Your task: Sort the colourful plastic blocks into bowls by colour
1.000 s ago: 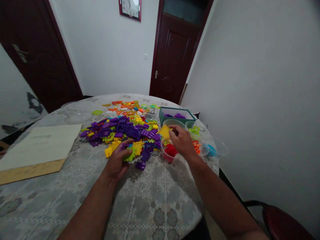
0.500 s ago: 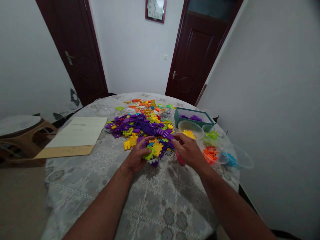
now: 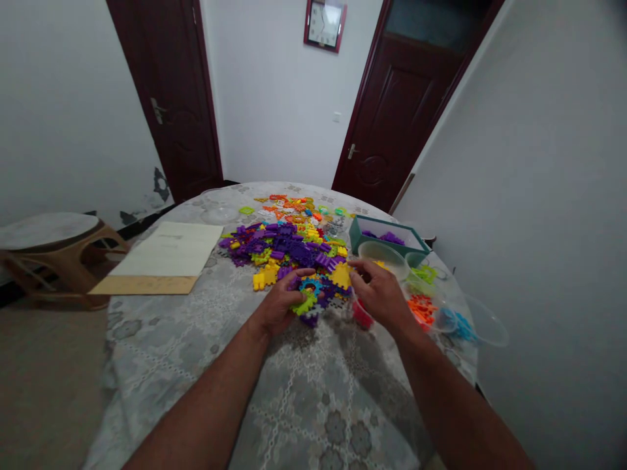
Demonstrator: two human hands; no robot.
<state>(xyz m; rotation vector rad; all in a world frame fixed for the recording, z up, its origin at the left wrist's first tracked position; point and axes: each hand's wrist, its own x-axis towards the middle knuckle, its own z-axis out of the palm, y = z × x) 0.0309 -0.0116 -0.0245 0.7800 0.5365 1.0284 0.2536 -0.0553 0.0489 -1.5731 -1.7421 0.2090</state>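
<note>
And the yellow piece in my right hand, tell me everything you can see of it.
The yellow piece is flat and looks plastic, with notched edges and a broad face showing to the camera. Your right hand grips it at its right side. It sits at the near right of the mostly purple pile. Whether it touches anything else is unclear, and finer surface detail is too blurred.

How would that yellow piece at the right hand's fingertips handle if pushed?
The yellow piece looks like moulded plastic, so probably stiff. It seems flat, so likely light and unlikely to roll. Its notched edges might snag nearby purple pieces.
</note>
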